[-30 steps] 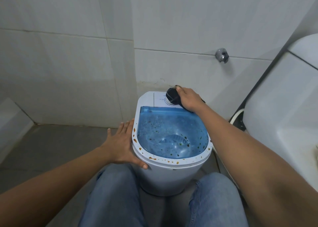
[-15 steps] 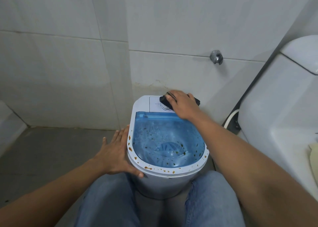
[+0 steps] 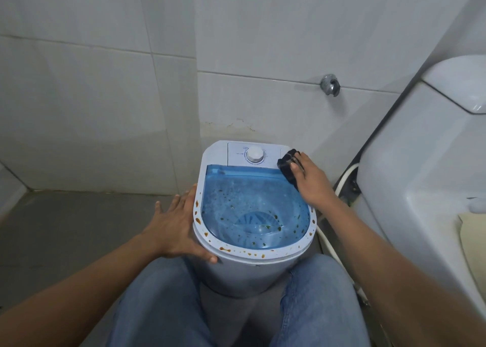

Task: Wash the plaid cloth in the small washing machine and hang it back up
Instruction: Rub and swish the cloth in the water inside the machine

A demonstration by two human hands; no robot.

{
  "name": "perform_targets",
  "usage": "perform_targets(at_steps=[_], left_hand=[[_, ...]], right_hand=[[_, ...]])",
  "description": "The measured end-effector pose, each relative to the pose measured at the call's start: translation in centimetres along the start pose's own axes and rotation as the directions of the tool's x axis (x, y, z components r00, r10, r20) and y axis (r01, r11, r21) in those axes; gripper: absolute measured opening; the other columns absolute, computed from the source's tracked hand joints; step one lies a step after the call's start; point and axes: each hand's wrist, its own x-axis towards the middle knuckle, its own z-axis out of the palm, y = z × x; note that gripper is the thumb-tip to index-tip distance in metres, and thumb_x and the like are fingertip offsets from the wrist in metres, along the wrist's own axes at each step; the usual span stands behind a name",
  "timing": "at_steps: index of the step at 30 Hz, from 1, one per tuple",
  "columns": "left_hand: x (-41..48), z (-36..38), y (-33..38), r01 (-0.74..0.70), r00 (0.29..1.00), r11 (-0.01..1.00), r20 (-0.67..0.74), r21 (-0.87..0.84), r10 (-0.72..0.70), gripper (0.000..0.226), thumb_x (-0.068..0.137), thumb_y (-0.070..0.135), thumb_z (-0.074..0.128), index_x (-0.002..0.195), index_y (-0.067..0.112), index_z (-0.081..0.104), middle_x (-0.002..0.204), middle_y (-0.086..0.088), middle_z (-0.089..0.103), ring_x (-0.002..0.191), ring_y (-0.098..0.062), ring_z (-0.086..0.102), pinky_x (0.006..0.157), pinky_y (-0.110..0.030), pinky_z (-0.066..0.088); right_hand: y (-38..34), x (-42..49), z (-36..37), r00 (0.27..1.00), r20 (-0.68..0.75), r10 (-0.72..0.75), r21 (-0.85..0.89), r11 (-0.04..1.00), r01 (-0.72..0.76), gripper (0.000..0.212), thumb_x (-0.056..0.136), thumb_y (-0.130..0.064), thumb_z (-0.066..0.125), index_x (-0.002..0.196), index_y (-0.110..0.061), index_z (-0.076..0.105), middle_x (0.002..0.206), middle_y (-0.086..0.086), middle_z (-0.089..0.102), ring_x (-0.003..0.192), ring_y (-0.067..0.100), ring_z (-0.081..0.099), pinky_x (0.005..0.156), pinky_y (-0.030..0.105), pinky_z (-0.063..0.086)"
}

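Observation:
A small white washing machine (image 3: 236, 273) stands on the floor between my knees. Its clear blue lid (image 3: 252, 204) is down and speckled with brown spots, as is the white rim. A white dial (image 3: 254, 154) sits on the back panel. My right hand (image 3: 310, 181) presses a dark wadded cloth (image 3: 287, 165) onto the machine's back right corner, beside the dial. My left hand (image 3: 178, 225) lies flat against the machine's left side, fingers spread, thumb under the rim. The cloth's pattern cannot be made out.
White tiled walls meet in a corner behind the machine. A chrome wall fitting (image 3: 330, 84) sits up on the right. A white toilet (image 3: 426, 178) fills the right side, with a white hose (image 3: 344, 178) running down between it and the machine. Grey floor (image 3: 79, 228) stretches left.
My right hand has slid the dark cloth from over the dial rightward to the back right corner, uncovering the dial. My left hand stays on the machine's side.

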Motion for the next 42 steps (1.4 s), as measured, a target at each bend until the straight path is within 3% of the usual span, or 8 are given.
perform_targets(at_steps=[9, 12, 20, 24, 28, 33, 37, 42], left_hand=[[0.1, 0.0, -0.1, -0.024, 0.999, 0.999, -0.027, -0.041, 0.023, 0.169, 0.028, 0.102, 0.067, 0.153, 0.042, -0.031, 0.171, 0.011, -0.010, 0.157, -0.033, 0.008, 0.112, -0.081, 0.010], [0.2, 0.0, -0.1, -0.031, 0.999, 0.998, -0.044, -0.048, 0.029, 0.169, 0.028, 0.102, 0.067, 0.155, 0.041, -0.025, 0.172, 0.010, -0.001, 0.157, -0.030, 0.013, 0.112, -0.081, 0.012], [0.1, 0.2, -0.1, -0.055, 0.995, 0.996, -0.083, -0.067, 0.049, 0.166, 0.027, 0.099, 0.072, 0.157, 0.045, -0.017, 0.170, 0.013, 0.014, 0.155, -0.027, 0.023, 0.109, -0.082, 0.018], [-0.1, -0.1, 0.2, -0.068, 0.995, 0.995, -0.074, -0.073, 0.062, 0.164, 0.029, 0.098, 0.072, 0.155, 0.045, -0.019, 0.169, 0.015, 0.016, 0.154, -0.026, 0.026, 0.108, -0.082, 0.018], [-0.3, -0.2, 0.4, -0.065, 0.997, 0.994, -0.051, -0.090, 0.061, 0.163, 0.032, 0.097, 0.073, 0.154, 0.045, -0.021, 0.169, 0.015, 0.015, 0.154, -0.026, 0.024, 0.109, -0.084, 0.011], [-0.3, -0.1, 0.3, -0.056, 0.998, 0.994, -0.024, -0.091, 0.054, 0.162, 0.036, 0.093, 0.076, 0.151, 0.045, -0.027, 0.169, 0.012, 0.019, 0.153, -0.029, 0.028, 0.111, -0.081, 0.011], [-0.4, -0.2, 0.4, -0.052, 0.999, 0.991, -0.017, -0.121, 0.051, 0.164, 0.039, 0.086, 0.082, 0.151, 0.042, -0.030, 0.167, 0.013, 0.024, 0.152, -0.028, 0.030, 0.114, -0.077, 0.015], [-0.1, 0.2, 0.2, -0.038, 0.999, 0.998, -0.002, -0.046, 0.038, 0.167, 0.039, 0.092, 0.076, 0.148, 0.038, -0.037, 0.171, 0.009, 0.013, 0.155, -0.029, 0.024, 0.114, -0.080, 0.010]], right_hand=[[0.8, -6.0, -0.3, 0.994, -0.002, -0.106, 0.041, 0.994, 0.106, 0.046, 0.106, -0.031, 0.040, 0.149, -0.015, 0.041, 0.157, 0.005, 0.037, 0.147, 0.021, 0.029, 0.122, 0.039, 0.020], [1.2, -8.2, 0.0, 0.991, -0.031, -0.130, 0.075, 0.988, 0.131, 0.045, 0.105, -0.033, 0.041, 0.147, -0.017, 0.045, 0.156, -0.001, 0.037, 0.146, 0.012, 0.025, 0.122, 0.034, 0.016], [0.8, -13.6, 2.6, 0.979, -0.204, -0.012, 0.191, 0.980, 0.052, 0.053, 0.103, -0.040, 0.034, 0.148, -0.015, 0.042, 0.159, -0.002, 0.032, 0.150, 0.018, 0.022, 0.122, 0.047, 0.020], [-0.3, -16.2, 5.5, 0.954, -0.298, -0.019, 0.079, 0.996, 0.045, 0.055, 0.104, -0.043, 0.025, 0.153, -0.019, 0.033, 0.163, -0.009, 0.019, 0.153, 0.013, 0.005, 0.123, 0.048, 0.008], [-1.7, -18.4, 7.8, 0.937, -0.337, -0.093, -0.099, 0.993, 0.063, 0.058, 0.104, -0.042, 0.020, 0.154, -0.013, 0.028, 0.165, 0.003, 0.017, 0.153, 0.024, 0.002, 0.122, 0.050, -0.002], [-2.6, -19.6, 9.5, 0.946, -0.224, -0.235, -0.379, 0.915, 0.138, 0.057, 0.103, -0.043, 0.021, 0.153, -0.016, 0.027, 0.164, 0.002, 0.019, 0.152, 0.029, 0.005, 0.119, 0.056, -0.003], [-3.4, -19.6, 9.2, 0.948, -0.142, -0.286, -0.481, 0.857, 0.187, 0.056, 0.103, -0.043, 0.021, 0.153, -0.019, 0.030, 0.163, -0.003, 0.023, 0.152, 0.028, 0.010, 0.118, 0.059, 0.000], [-4.5, -19.2, 8.2, 0.924, -0.022, -0.381, -0.555, 0.774, 0.306, 0.055, 0.101, -0.040, 0.031, 0.151, -0.022, 0.038, 0.161, -0.005, 0.028, 0.151, 0.025, 0.016, 0.119, 0.057, 0.007]])
